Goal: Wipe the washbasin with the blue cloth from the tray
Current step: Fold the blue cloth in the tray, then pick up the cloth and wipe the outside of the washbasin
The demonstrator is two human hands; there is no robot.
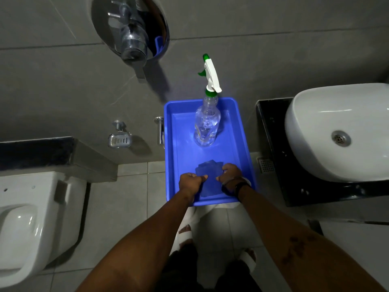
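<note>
A blue cloth (210, 175) lies flat in the near half of a blue plastic tray (181, 133). My left hand (190, 182) pinches the cloth's left edge with closed fingers. My right hand (230, 175), a dark band on its wrist, grips the cloth's right edge. Both hands are low over the tray floor. The white oval washbasin (320, 148) with a metal drain stands to the right on a black counter (271, 144), apart from the tray.
A clear spray bottle (207, 125) with a white and green trigger stands upright in the tray's far half. A white toilet (27, 224) is at the left. A metal soap dish (119, 140) hangs on the grey tiled wall. My sandalled feet are below the tray.
</note>
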